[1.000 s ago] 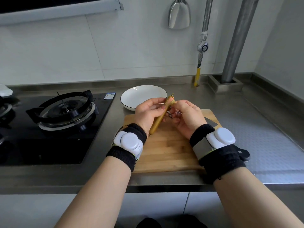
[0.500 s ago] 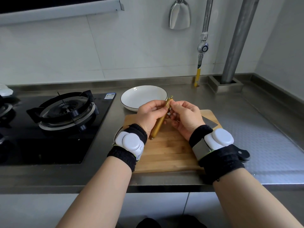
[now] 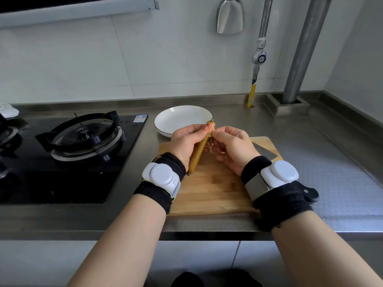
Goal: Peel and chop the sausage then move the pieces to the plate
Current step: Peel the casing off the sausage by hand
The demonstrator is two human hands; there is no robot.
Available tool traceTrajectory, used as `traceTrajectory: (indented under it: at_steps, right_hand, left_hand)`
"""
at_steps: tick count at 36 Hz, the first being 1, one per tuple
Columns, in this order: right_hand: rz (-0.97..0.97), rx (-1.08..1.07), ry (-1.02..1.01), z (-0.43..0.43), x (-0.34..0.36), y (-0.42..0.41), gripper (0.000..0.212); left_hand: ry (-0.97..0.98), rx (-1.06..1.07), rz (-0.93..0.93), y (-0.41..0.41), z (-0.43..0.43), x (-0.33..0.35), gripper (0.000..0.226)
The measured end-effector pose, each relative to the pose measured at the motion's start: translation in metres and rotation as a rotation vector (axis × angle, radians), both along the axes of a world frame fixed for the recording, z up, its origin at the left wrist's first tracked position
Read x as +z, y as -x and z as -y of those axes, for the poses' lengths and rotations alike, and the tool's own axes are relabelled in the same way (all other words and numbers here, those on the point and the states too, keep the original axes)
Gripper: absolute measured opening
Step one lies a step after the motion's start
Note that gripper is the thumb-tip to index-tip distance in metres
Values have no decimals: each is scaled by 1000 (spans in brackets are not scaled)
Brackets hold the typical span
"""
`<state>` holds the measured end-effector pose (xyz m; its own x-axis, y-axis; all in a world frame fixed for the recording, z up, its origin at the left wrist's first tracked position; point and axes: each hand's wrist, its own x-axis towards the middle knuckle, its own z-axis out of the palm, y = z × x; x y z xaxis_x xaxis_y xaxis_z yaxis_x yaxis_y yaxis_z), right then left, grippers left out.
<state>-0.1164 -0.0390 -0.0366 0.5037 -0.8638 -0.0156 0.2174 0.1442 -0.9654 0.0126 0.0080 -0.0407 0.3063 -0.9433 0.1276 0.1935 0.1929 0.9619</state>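
Note:
A sausage in a golden wrapper is held tilted above the wooden chopping board, its top end pointing away from me. My left hand grips its upper half. My right hand pinches the wrapper near the top end with thumb and fingertips. Behind the hands, a white plate with a dark rim sits on the steel counter. A knife lies along the board's right side, its blade partly hidden by my right hand and its black handle showing past my wrist.
A black gas hob with a burner fills the counter's left part. A steel scoop hangs on the tiled wall. A gas pipe with a valve and a thick steel pipe rise at the back right.
My right hand has closed in on the sausage's top end, from a little right of it to pinching the wrapper beside my left fingers. The sausage stays tilted in my left hand.

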Motion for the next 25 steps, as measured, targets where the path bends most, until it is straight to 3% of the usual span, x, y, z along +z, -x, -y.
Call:
traceTrajectory:
  at_steps: [7, 11, 14, 17, 25]
  right_hand:
    - [-30, -111, 22, 1, -2, -1, 15]
    - [-38, -330, 233, 2, -5, -3, 8]
    - [-85, -453, 463, 3, -10, -2, 19]
    - [-193, -472, 652, 5, -15, -4, 15]
    - [-343, -430, 727, 6, -19, -5, 15]
  left_hand:
    - [-7, -8, 24, 3, 0, 0, 17]
    - [34, 87, 76, 3, 1, 0, 23]
    - [61, 108, 173, 2, 2, -1, 12]
    - [66, 114, 338, -1, 5, -2, 8]
    - [-13, 75, 602, -22, 8, 7, 12]
